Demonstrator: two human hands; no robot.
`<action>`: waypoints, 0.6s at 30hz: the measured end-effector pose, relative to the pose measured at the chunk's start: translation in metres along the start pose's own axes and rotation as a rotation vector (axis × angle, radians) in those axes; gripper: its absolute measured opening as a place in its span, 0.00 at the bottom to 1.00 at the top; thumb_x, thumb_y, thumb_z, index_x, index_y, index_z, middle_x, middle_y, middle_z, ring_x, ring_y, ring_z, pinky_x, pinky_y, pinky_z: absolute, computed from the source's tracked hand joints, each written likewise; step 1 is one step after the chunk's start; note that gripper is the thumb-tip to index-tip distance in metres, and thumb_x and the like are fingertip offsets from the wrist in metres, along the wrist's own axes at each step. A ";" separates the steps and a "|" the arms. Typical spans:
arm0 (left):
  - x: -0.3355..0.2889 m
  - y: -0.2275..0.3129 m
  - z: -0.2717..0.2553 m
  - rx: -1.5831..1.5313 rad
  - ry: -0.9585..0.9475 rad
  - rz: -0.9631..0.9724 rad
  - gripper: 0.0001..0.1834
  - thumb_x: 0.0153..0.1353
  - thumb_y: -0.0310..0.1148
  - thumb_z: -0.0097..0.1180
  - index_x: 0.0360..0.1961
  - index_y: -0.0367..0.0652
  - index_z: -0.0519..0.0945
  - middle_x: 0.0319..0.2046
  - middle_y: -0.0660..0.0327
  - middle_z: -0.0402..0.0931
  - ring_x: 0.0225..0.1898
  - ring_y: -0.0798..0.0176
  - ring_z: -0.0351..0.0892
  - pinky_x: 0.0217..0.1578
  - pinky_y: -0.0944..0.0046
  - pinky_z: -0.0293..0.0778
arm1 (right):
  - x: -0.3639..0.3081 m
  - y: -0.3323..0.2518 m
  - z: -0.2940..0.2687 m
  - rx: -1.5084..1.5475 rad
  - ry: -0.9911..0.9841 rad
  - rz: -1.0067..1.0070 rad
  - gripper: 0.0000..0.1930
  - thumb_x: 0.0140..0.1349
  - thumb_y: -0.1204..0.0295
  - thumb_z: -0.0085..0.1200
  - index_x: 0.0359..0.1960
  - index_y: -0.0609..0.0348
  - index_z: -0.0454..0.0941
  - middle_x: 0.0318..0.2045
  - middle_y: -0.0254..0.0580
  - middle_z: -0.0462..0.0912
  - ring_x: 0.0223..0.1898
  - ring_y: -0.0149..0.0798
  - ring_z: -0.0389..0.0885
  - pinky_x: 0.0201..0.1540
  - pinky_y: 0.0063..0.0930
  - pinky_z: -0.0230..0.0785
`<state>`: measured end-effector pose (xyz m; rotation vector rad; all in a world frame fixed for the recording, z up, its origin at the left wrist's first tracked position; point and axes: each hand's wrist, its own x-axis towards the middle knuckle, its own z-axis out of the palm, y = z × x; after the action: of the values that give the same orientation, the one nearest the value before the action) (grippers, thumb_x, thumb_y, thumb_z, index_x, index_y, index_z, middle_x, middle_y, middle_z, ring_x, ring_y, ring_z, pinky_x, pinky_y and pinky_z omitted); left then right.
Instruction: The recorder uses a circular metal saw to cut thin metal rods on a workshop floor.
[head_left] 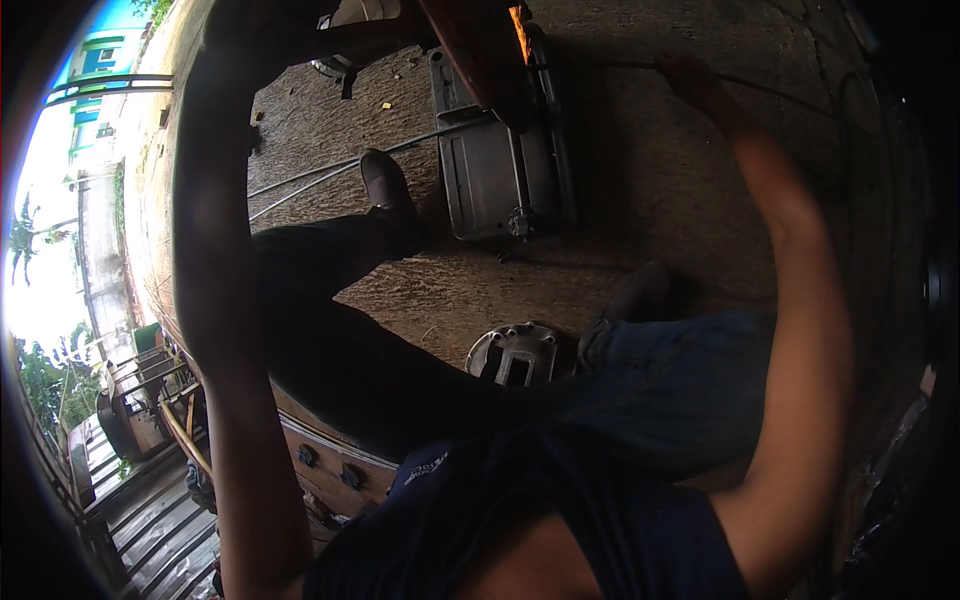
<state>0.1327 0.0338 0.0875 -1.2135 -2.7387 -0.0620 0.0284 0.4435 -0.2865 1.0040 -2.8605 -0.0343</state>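
Observation:
A dark metal machine with a flat grey base (490, 185) sits on the ground between my feet; it looks like a cut-off saw. A reddish-brown arm (455, 50) slants down over it, and a bright orange streak, like sparks, shows beside that. My left hand (275, 38) reaches to the machine's upper part at the top edge; shadow hides its fingers. Out to the right, my right hand (690, 80) is closed round a thin dark rod (620, 65) that runs toward the machine. Two pale thin rods (345, 168) extend from the base's left side.
A round metal cover with bolt holes (513, 352) lies between my legs. My shoes (388, 180) flank the machine on rough brown ground. At lower left are a wooden panel with dark knobs (350, 475) and slatted metal (160, 515). A bright outdoor area lies beyond.

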 end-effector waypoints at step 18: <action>0.004 -0.009 0.006 -0.211 0.040 0.076 0.27 0.47 0.38 0.72 0.46 0.40 0.76 0.37 0.65 0.76 0.39 0.69 0.76 0.41 0.71 0.72 | 0.005 0.008 0.004 -0.004 0.006 0.044 0.08 0.63 0.73 0.43 0.41 0.59 0.73 0.36 0.51 0.79 0.40 0.53 0.80 0.42 0.46 0.73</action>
<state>0.1228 0.0313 0.0826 -1.3509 -2.7032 -0.3706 0.0194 0.4466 -0.2893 0.9384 -2.8746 -0.0324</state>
